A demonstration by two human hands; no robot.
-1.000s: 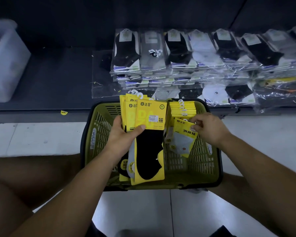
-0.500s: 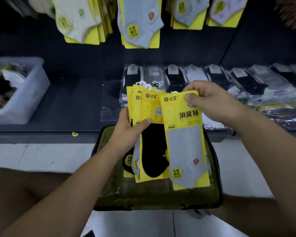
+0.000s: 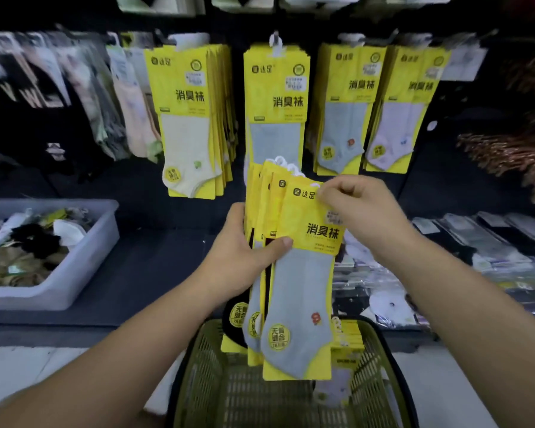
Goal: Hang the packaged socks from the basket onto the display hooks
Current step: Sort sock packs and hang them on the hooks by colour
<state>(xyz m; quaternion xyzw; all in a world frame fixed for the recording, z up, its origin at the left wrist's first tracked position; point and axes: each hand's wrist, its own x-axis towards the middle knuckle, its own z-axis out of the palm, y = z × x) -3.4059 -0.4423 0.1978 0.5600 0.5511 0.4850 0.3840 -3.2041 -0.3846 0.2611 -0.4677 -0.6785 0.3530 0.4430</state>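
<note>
Yellow sock packs (image 3: 303, 273) hold grey and black socks, above an olive-green mesh basket (image 3: 278, 393) with a black rim

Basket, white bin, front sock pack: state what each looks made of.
Basket: moulded plastic, olive-green, matte; slotted lattice walls, dark rim. White bin: probably plastic, frosted whitish; smooth thin walls, moulded lip. Front sock pack: yellow printed card, likely paperboard, slightly glossy; the sock on it looks like grey knit fabric.

The olive-green plastic mesh basket (image 3: 217, 381) is cut off by the bottom edge. The front yellow-carded grey sock pack (image 3: 303, 288) hides most of the stack of yellow sock packs (image 3: 261, 196) behind it. The dark hanging garments (image 3: 44, 88), upper left, are blurred.
</note>
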